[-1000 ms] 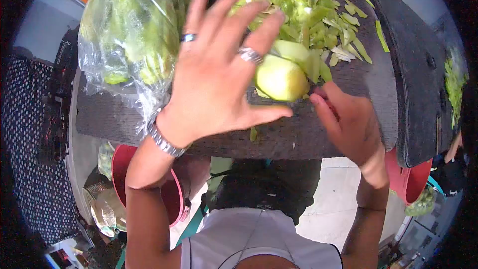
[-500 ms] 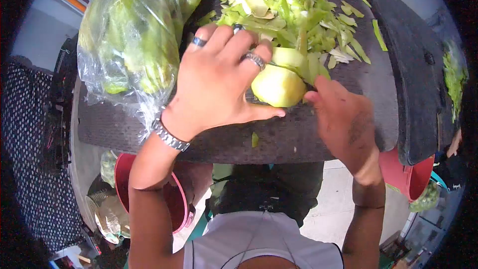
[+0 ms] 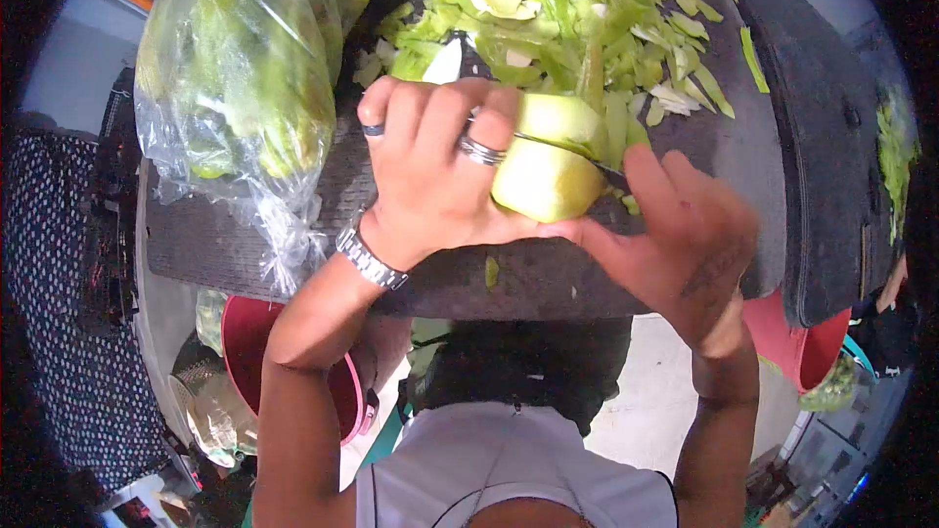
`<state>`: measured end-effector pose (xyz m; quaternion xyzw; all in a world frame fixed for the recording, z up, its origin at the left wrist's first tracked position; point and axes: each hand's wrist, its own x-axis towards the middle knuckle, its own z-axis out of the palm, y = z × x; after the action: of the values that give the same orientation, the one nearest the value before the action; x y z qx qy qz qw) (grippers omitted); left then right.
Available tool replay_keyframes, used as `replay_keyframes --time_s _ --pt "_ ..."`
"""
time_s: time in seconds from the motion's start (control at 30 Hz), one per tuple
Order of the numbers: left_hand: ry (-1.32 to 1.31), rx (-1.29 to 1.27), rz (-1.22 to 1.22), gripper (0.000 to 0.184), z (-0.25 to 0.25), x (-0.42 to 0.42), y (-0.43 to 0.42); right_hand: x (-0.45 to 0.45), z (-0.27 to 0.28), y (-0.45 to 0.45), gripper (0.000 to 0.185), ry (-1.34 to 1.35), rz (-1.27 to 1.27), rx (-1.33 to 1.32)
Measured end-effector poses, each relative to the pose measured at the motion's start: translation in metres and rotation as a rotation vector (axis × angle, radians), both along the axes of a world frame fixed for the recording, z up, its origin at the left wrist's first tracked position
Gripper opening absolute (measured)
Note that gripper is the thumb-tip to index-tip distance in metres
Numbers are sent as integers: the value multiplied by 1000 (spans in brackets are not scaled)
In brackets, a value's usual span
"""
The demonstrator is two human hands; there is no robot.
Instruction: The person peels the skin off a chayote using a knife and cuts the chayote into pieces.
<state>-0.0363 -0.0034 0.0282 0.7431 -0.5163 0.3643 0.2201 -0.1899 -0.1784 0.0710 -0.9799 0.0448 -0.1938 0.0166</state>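
My left hand point(image 3: 430, 161), with rings on its fingers, is closed around the left side of a peeled, pale yellow-green fruit point(image 3: 548, 181). Across the fruit's upper part lies a thin, dark knife blade point(image 3: 559, 144), with a paler section of the fruit beyond it. My right hand point(image 3: 685, 235) is closed on the knife at the fruit's right side, and its palm hides the handle. My right thumb reaches to the fruit's near edge. Just beyond both hands spreads a heap of green and white peelings point(image 3: 558, 29).
A clear plastic bag point(image 3: 240, 88) of green produce lies at the left of the dark board point(image 3: 440, 284). A black padded panel point(image 3: 792, 137) stands along the right. Below the board are a red bucket point(image 3: 249, 352) and another red container point(image 3: 817, 347).
My left hand has shifted slightly toward me and closed in on the fruit. The right thumb has come across to the fruit's near side. The blade shows more plainly across the fruit.
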Motion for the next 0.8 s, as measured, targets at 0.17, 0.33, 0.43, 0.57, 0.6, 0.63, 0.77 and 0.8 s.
replay_keyframes --time_s 0.17,0.33,0.43,0.57,0.6,0.63,0.77,0.8 --pt "61 -20 42 93 -9 -3 1 4 17 1 63 76 -3 -42" --pt "104 -78 48 95 -24 -7 1 7 24 0 56 97 24 -98" --pt "85 -74 46 95 -23 -6 -1 7 28 1 55 137 6 -73" --pt "66 -1 89 99 -11 -11 -2 5 15 1 60 163 -63 -23" --pt "53 -2 79 99 -12 -8 -3 4 10 0 61 137 -75 -21" --pt "45 0 73 99 -13 -6 -4 4 6 -2 63 95 -66 -11" --pt "40 7 65 99 -15 -9 -5 -1 -11 -4 69 -24 -49 52" --pt "27 -1 58 99 -15 -9 -7 -3 -13 -5 70 -42 -52 65"
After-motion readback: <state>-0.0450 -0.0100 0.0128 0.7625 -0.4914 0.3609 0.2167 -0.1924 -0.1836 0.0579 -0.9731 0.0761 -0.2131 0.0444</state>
